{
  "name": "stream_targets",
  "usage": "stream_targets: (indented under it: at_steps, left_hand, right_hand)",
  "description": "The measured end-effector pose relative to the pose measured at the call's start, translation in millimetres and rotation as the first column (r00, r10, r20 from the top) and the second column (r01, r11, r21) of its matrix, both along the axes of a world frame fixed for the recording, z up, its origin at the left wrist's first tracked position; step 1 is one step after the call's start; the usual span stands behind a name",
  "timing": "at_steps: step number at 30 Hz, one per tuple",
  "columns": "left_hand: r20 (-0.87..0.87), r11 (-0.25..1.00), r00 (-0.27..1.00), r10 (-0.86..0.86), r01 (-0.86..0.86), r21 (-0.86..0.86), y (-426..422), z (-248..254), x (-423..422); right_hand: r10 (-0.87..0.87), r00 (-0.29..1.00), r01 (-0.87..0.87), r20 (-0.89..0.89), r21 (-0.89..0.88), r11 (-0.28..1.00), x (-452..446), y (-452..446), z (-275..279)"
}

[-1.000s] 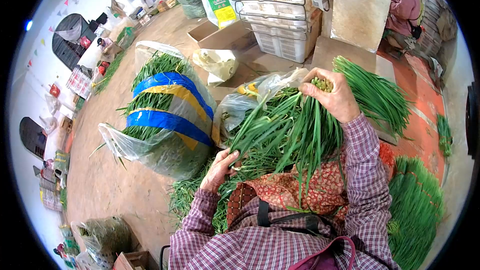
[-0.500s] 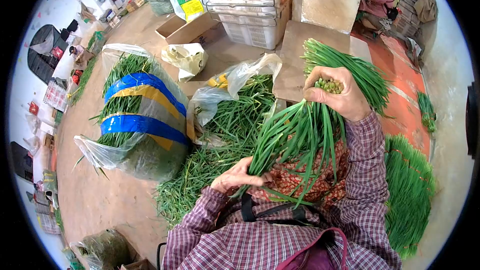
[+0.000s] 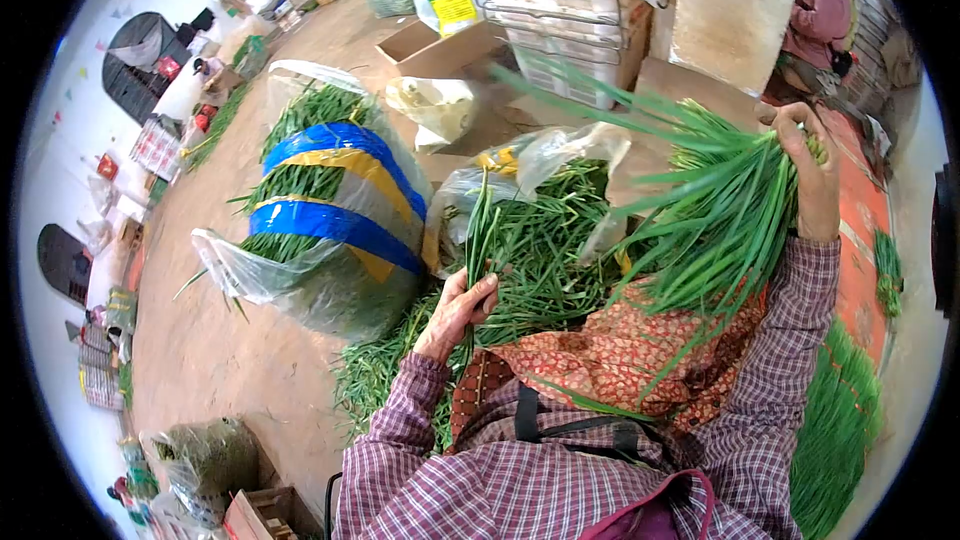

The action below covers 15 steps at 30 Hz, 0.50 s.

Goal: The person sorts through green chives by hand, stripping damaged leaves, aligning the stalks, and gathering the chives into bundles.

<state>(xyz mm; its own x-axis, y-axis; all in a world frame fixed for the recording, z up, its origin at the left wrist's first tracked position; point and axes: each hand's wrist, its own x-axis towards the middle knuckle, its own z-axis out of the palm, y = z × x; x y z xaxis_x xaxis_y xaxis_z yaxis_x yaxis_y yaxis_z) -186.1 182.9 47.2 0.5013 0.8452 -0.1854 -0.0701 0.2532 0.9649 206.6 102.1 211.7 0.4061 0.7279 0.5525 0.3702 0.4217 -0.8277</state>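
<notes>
My right hand point(image 3: 815, 175) is raised at the right, closed around the stem ends of a large bunch of chives point(image 3: 735, 205). Its long green leaves fan out leftward, some smeared by motion. My left hand point(image 3: 462, 310) grips a small tuft of chive leaves point(image 3: 483, 230) upright, apart from the large bunch. Beyond and below that tuft lies a loose heap of green leaves point(image 3: 560, 230), partly in a clear plastic bag point(image 3: 590, 155). A floral cloth point(image 3: 640, 350) covers my lap. Behind the held bunch, another bunch on the cardboard is mostly hidden.
To the left stands a stuffed plastic bag point(image 3: 340, 280) of greens bound with blue and yellow bands. White crates point(image 3: 550, 0) are stacked behind a cardboard box point(image 3: 440, 50). Tied greens point(image 3: 835, 430) lie at lower right. A person in pink point(image 3: 822, 15) sits at upper right.
My right hand has moved right with the large bunch, whose leaves now swing out leftward. My left hand has come away from those leaves and raised a small tuft. The view has shifted.
</notes>
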Motion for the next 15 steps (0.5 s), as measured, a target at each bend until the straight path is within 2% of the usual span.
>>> stream_targets:
  at_steps: [2, 3, 7, 9, 12, 15]
  left_hand:
    - [0.045, 1.0, 0.999, -0.005, 0.003, 0.03, 5, 1, -6]
    - [0.096, 0.998, 0.995, -0.027, 0.022, 0.051, 8, 4, -7]
    - [0.147, 0.999, 0.988, -0.038, 0.033, 0.033, 7, 20, 1]
    - [0.16, 1.0, 0.987, -0.016, 0.015, 0.004, 4, 22, 6]
    - [0.133, 1.0, 0.991, -0.019, 0.016, 0.022, 1, 24, 10]
    - [0.075, 0.996, 0.995, -0.064, 0.059, 0.067, -1, 28, 13]
  right_hand:
    - [-0.013, 0.989, 0.026, 0.15, -0.084, 0.996, -6, 3, -5]
    - [0.032, 0.997, -0.02, 0.069, -0.165, 0.986, -21, 7, -5]
    - [0.317, 0.941, -0.274, 0.121, -0.281, 0.92, -71, 33, -18]
    - [0.357, 0.91, -0.301, 0.209, -0.259, 0.918, -96, 49, -34]
    - [0.464, 0.884, -0.419, 0.055, -0.343, 0.84, -130, 56, -37]
    - [0.487, 0.873, -0.468, 0.019, -0.244, 0.849, -143, 68, -51]
